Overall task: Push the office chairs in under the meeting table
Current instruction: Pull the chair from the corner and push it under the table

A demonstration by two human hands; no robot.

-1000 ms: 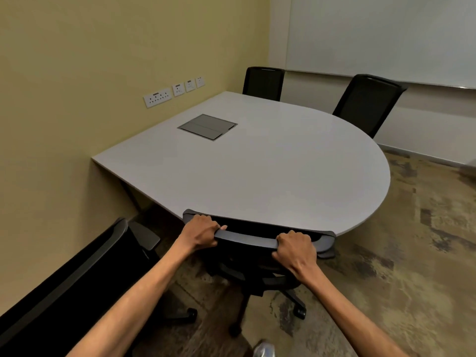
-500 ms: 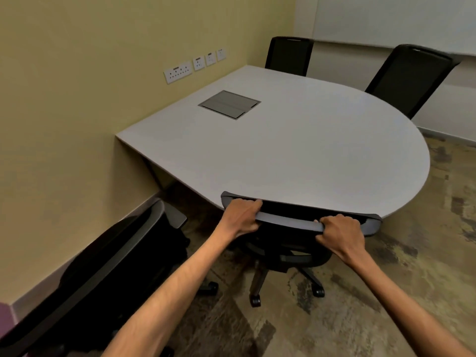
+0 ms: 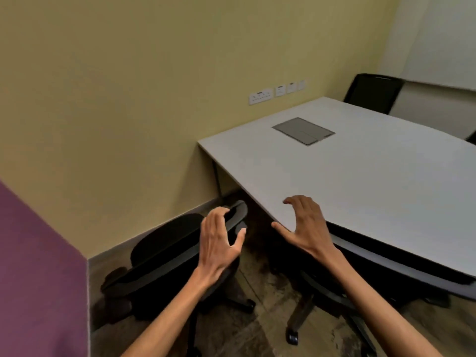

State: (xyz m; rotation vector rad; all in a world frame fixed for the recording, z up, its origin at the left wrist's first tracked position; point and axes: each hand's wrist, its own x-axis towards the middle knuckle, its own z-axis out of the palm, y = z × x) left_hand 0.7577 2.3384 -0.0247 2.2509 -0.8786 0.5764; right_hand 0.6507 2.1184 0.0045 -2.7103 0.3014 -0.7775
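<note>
Both hands have let go of the chair back they were gripping half a second ago, and the view has swung left. That pushed-in chair point(image 3: 386, 261) is sitting tucked under the near edge of the meeting table point(image 3: 373, 181), its back rail touching or just under the rim. A second chair point(image 3: 164, 243) is standing out by the yellow wall point(image 3: 128, 99) (still not under the table). Left hand point(image 3: 219, 243) is hovering over its back rail, fingers spread wide, holding nothing. Right hand point(image 3: 306, 225) is floating open above the table edge. Another chair point(image 3: 371, 96) is waiting at the far side.
</note>
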